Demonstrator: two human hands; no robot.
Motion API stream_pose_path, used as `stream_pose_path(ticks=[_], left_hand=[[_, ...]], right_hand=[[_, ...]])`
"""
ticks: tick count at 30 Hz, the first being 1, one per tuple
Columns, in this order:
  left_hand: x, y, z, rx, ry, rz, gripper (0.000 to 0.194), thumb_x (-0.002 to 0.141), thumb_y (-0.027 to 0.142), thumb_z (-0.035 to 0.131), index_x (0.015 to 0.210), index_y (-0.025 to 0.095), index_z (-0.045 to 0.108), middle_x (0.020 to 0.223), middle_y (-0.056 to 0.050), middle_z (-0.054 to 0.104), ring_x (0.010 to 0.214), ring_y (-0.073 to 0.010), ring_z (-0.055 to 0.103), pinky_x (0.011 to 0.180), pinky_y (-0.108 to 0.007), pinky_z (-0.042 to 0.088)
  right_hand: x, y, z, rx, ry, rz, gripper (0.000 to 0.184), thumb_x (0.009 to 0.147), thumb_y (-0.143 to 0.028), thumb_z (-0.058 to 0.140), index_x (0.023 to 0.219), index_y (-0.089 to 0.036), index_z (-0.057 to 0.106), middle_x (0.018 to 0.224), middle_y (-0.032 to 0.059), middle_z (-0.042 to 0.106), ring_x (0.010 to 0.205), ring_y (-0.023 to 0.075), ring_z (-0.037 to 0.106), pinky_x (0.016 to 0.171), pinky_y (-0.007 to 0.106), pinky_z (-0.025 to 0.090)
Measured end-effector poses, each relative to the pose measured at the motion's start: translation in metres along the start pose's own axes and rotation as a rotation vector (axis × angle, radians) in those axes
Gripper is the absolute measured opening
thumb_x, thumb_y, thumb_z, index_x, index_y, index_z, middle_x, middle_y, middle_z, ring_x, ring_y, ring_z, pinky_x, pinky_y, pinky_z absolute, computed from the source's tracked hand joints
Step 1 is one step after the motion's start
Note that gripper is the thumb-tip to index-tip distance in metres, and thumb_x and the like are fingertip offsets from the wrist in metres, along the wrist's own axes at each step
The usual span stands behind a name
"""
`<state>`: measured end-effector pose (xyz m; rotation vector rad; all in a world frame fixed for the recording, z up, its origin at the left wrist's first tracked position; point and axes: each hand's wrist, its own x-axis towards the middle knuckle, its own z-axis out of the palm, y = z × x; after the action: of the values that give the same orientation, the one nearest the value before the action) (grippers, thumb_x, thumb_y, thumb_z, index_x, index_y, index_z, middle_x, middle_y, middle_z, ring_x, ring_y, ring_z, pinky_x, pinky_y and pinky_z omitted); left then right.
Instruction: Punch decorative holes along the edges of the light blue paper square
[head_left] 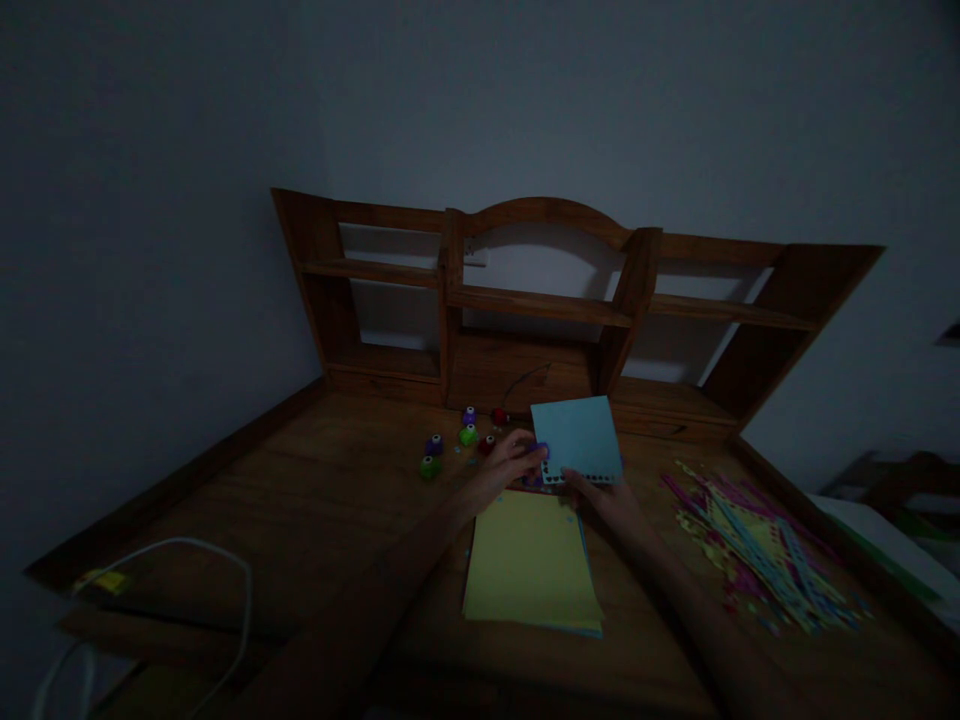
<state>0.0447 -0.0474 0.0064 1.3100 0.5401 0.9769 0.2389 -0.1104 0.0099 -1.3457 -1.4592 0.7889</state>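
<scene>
Light blue sheet point(577, 435) at center-right of frame, above the yellow paper stack point(529, 560). Left hand point(511, 460) grips a small purple punch point(538, 451) at its left edge; right hand point(606, 497) pinches the bottom edge. Holes run along the bottom and start up the left; top and right look uncut. Looks partway. Top yellow sheet looks unpunched. Cut strips point(765, 550) lie lower right.

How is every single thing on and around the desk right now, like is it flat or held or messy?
Light-blue sheet: held up, dark shapes along its lower edge
Left hand: closed around something purple
Right hand: gripping the sheet
Yellow sheets: stacked flat, unevenly
Paper strips: loose, messy pile
White cable: curved
Right drawer: looks shut
</scene>
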Motion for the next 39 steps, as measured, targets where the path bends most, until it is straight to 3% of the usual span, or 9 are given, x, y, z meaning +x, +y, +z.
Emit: stream_pose_path(ticks=[13,22,31,39], left_hand=[[0.006,-0.005,-0.002,0.042,-0.022,-0.034,0.046,0.071,0.052,0.072,0.098,0.016,0.061,0.073,0.001,0.053,0.055,-0.0077,0.045,0.053,-0.022,0.034],[0.001,0.003,0.001,0.067,-0.057,-0.069,0.043,0.072,0.051,0.072,0.095,0.016,0.061,0.065,0.003,0.05,0.052,-0.0077,0.042,0.049,-0.022,0.029],[-0.002,0.012,0.004,0.08,-0.059,-0.09,0.046,0.07,0.05,0.074,0.098,0.015,0.061,0.067,0.001,0.055,0.053,-0.0083,0.046,0.051,-0.022,0.033],[-0.002,0.011,0.004,0.088,-0.052,-0.086,0.044,0.07,0.048,0.075,0.097,0.015,0.062,0.065,0.002,0.055,0.052,-0.0083,0.045,0.05,-0.022,0.033]], right_hand=[[-0.001,-0.003,0.002,0.091,-0.092,0.046,0.042,0.075,-0.058,0.064,0.071,-0.016,0.064,0.066,0.0065,0.069,0.056,0.0192,0.062,0.06,0.031,0.049],[-0.008,-0.015,0.005,0.018,-0.022,0.126,0.039,0.072,-0.058,0.066,0.063,-0.021,0.059,0.059,0.003,0.065,0.053,0.0192,0.059,0.058,0.03,0.048],[-0.006,-0.006,0.009,0.046,-0.072,0.06,0.043,0.078,-0.06,0.058,0.059,-0.021,0.058,0.055,0.0018,0.062,0.052,0.0179,0.058,0.06,0.03,0.047],[-0.009,-0.011,0.009,0.021,-0.043,0.101,0.042,0.077,-0.06,0.06,0.061,-0.021,0.059,0.058,0.0023,0.064,0.054,0.0184,0.059,0.06,0.03,0.048]])
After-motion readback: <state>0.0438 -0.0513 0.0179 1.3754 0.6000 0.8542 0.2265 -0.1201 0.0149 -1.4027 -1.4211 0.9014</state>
